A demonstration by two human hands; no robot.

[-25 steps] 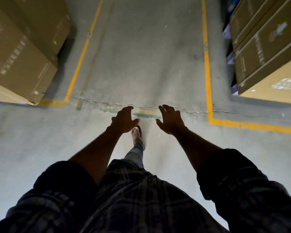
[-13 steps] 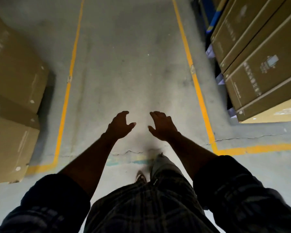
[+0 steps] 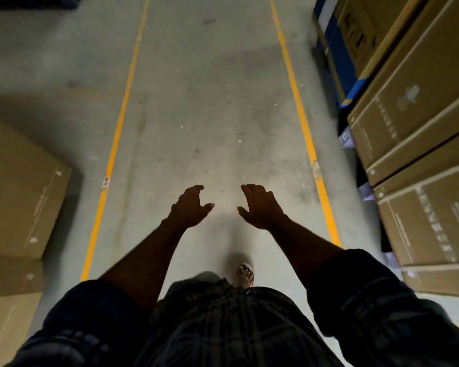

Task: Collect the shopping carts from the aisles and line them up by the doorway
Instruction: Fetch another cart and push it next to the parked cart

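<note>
Concrete floor (image 3: 210,115), left hand (image 3: 190,207), right hand (image 3: 261,207), outstretched, grips released (nothing held)

Aisle floor (image 3: 212,107) between two floor lines; cartons (image 3: 19,197) stacked left; cartons (image 3: 421,133) stacked right.

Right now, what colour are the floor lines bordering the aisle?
Yellow-orange: the left line and the right line show clearly on grey concrete in the head view.
</note>
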